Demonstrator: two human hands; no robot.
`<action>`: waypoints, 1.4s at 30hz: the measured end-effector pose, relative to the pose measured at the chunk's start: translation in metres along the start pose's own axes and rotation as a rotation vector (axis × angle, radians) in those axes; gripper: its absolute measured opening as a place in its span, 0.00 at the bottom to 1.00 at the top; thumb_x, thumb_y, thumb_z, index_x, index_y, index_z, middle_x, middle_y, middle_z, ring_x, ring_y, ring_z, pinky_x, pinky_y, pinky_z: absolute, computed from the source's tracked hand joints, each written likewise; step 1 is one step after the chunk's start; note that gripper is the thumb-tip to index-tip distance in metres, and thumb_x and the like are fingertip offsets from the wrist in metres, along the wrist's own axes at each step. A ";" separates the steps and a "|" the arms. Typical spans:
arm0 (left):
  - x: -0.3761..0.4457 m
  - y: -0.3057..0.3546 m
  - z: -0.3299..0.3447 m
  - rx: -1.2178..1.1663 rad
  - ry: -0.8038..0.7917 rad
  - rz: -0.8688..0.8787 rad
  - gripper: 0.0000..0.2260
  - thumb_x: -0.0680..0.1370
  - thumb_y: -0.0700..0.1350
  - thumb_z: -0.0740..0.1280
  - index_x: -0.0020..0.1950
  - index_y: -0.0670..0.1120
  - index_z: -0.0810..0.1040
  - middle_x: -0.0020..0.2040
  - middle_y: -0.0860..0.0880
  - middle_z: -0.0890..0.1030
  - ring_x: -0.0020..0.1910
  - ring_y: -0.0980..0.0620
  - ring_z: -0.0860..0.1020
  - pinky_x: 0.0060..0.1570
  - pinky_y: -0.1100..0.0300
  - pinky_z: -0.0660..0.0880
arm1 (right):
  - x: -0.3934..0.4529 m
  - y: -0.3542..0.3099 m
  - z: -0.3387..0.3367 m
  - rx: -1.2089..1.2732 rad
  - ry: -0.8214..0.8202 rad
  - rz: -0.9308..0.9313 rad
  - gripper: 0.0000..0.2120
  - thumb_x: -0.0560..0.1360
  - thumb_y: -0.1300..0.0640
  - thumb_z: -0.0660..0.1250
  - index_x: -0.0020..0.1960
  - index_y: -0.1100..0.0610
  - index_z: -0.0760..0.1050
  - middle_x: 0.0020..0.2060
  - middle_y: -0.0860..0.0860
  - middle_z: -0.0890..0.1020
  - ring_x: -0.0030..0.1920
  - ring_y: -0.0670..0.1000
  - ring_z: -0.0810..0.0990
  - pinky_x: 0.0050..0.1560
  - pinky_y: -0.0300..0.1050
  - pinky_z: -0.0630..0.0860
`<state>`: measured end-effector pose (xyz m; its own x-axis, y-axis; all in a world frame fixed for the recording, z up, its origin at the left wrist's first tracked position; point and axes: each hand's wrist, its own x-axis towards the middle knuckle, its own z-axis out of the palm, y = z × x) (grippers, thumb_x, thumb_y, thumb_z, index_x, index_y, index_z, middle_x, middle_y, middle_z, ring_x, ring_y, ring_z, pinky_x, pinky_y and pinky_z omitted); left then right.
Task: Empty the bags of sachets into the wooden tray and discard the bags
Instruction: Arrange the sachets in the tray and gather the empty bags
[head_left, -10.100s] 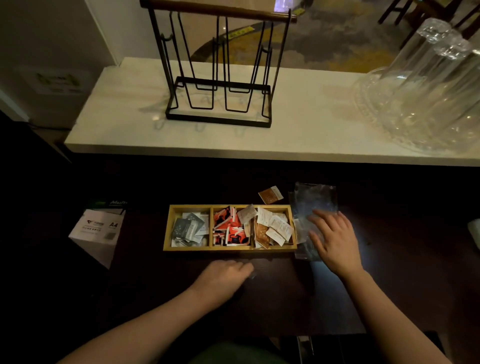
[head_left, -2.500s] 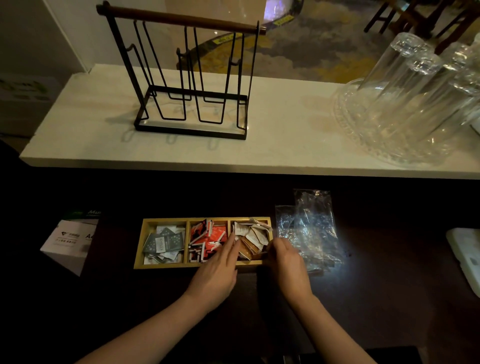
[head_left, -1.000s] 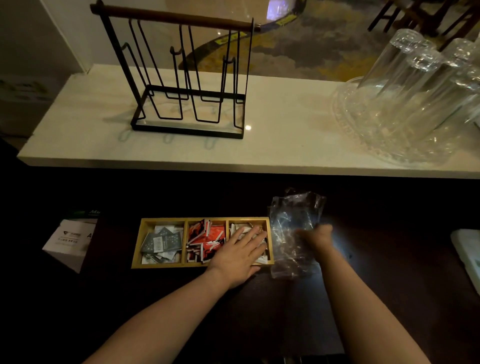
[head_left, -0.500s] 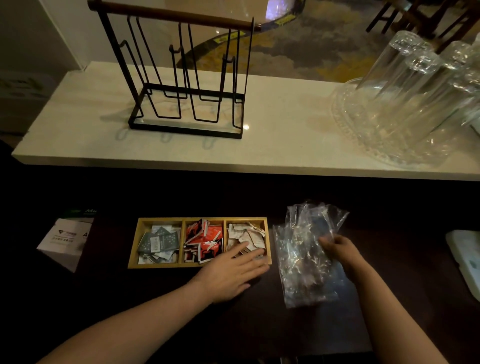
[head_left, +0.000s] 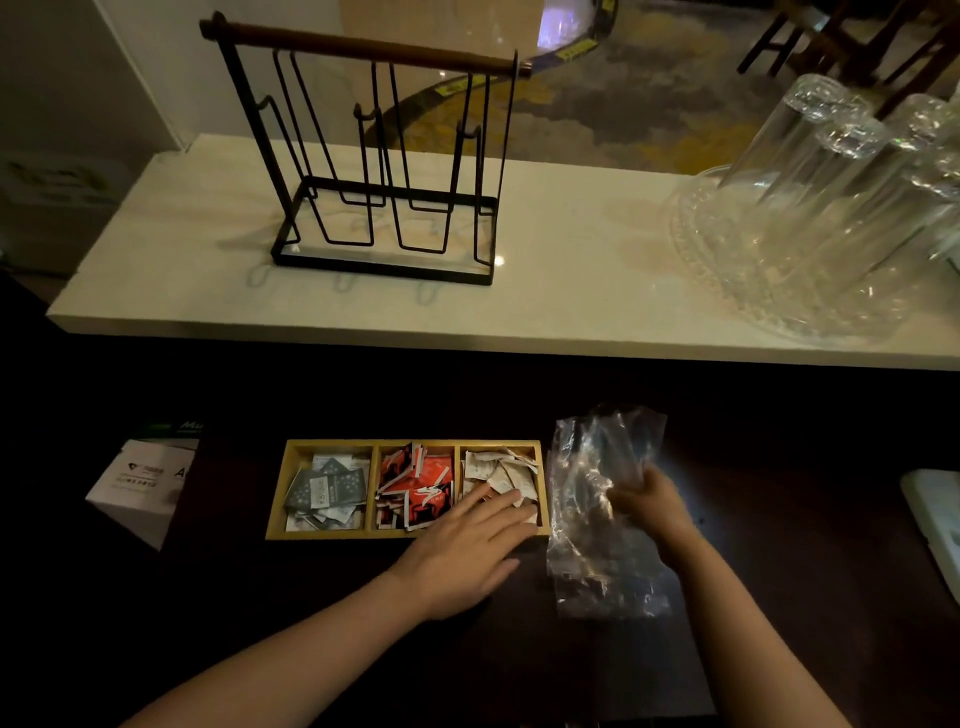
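Bags (head_left: 597, 519), clear plastic, bunched in R hand (head_left: 647, 501) grip; L hand (head_left: 467, 545) flat, fingers spread, on wooden tray (head_left: 410, 534) right compartment.

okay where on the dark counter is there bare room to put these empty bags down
Bare dark counter lies right of the clear bags, short of the white object at the edge. Another strip runs between the wooden tray and the white box. Crowded: the tray itself, under the left hand.
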<state>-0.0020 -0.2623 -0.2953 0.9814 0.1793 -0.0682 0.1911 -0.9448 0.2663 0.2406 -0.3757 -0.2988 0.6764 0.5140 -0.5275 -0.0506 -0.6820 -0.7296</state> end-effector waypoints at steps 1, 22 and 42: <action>-0.003 0.001 -0.006 -0.084 0.026 -0.063 0.21 0.81 0.54 0.52 0.74 0.52 0.61 0.76 0.54 0.61 0.76 0.56 0.51 0.74 0.54 0.41 | -0.009 -0.007 -0.007 0.054 -0.005 -0.025 0.10 0.71 0.65 0.70 0.48 0.55 0.73 0.43 0.59 0.81 0.38 0.54 0.79 0.38 0.52 0.77; -0.048 -0.013 -0.131 -1.404 0.842 -0.775 0.10 0.82 0.44 0.56 0.59 0.53 0.74 0.42 0.45 0.85 0.32 0.51 0.82 0.27 0.61 0.77 | -0.109 -0.120 0.061 0.418 -0.465 -0.309 0.17 0.66 0.56 0.75 0.51 0.64 0.79 0.46 0.62 0.84 0.46 0.59 0.83 0.51 0.53 0.79; -0.042 -0.041 -0.161 -1.278 0.505 -0.715 0.16 0.77 0.56 0.62 0.44 0.44 0.79 0.41 0.44 0.82 0.41 0.45 0.81 0.45 0.51 0.76 | -0.111 -0.126 0.075 -0.091 -0.482 -0.523 0.09 0.67 0.59 0.76 0.46 0.59 0.81 0.39 0.54 0.85 0.39 0.48 0.83 0.43 0.46 0.80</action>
<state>-0.0482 -0.1872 -0.1489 0.5357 0.7949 -0.2848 0.2351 0.1836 0.9545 0.1167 -0.3079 -0.1814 0.1941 0.9437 -0.2679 0.2672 -0.3136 -0.9112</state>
